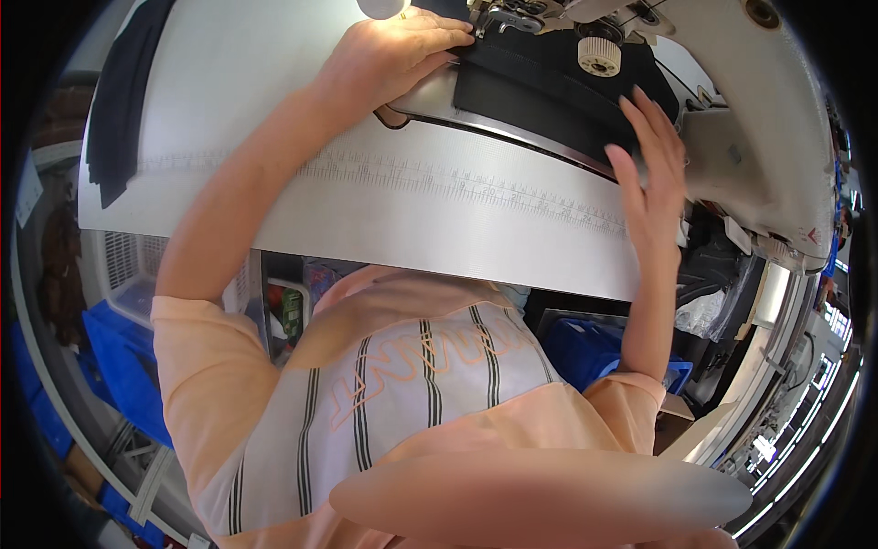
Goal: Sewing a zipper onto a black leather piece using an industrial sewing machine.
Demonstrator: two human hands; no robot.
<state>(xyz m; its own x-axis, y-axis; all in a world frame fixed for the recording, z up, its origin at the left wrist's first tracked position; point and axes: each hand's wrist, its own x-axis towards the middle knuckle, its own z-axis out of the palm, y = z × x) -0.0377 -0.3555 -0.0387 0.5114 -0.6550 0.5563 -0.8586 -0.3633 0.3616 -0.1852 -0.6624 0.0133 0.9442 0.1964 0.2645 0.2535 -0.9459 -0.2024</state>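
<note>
A piece of black fabric (540, 91) lies on the bed of a sewing machine (759, 110), passing beneath its head. My left hand (402, 50) lies at the fabric's left end beside the presser foot (482, 26), its fingers stretched together toward the foot. Over the right part of the fabric is my right hand (654, 160), fingers spread and thumb apart, the fingertips at or just above the cloth's edge. A ribbed white knob (599, 57) sticks out of the machine head between my hands. Whether cloth is pinched under my left fingers is hidden.
The white tabletop (384, 210) has a printed ruler along it. A stack of dark fabric pieces (128, 101) hangs at its left end. Below stand a white plastic basket (137, 265) and blue bins (576, 348). A lit lamp (382, 7) is above my left hand.
</note>
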